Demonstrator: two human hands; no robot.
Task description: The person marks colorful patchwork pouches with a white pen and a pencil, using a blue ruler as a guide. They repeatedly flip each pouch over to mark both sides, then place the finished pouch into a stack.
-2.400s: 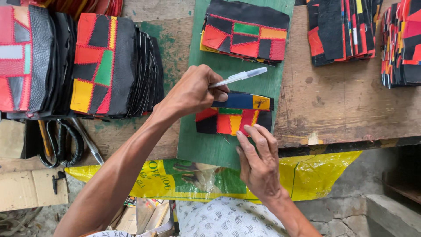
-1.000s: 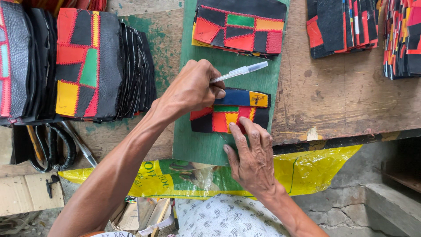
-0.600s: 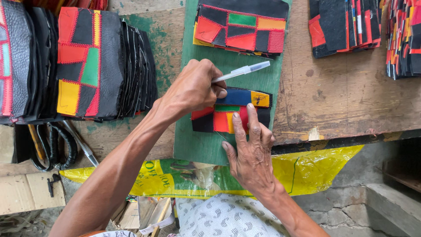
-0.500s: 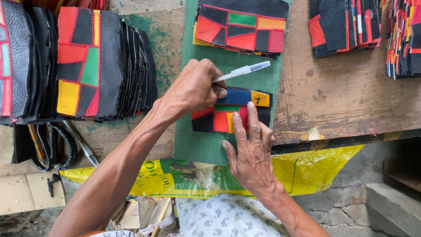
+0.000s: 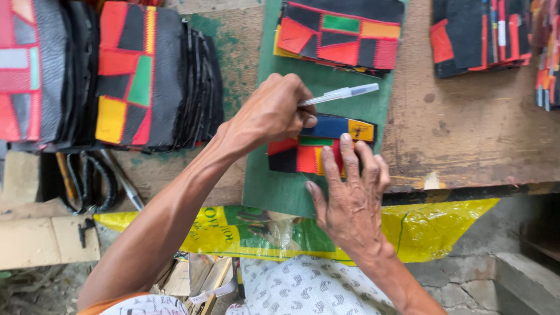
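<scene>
Left hand [image 5: 271,114] curled tight around clear plastic pen with white cap [image 5: 341,93], tip hidden under fingers, over small patchwork leather piece in red, black, blue, yellow [image 5: 318,143]. Piece lies flat on green cutting board [image 5: 280,186] atop worn wooden bench [image 5: 466,140]. Right hand [image 5: 350,195] spread open, fingers flat, pressing piece's near edge. Similar patchwork stack [image 5: 341,35] farther up board.

A crumpled yellow-and-green printed plastic sack [image 5: 245,233] below the bench edge, beside a flat cardboard box [image 5: 41,245].
</scene>
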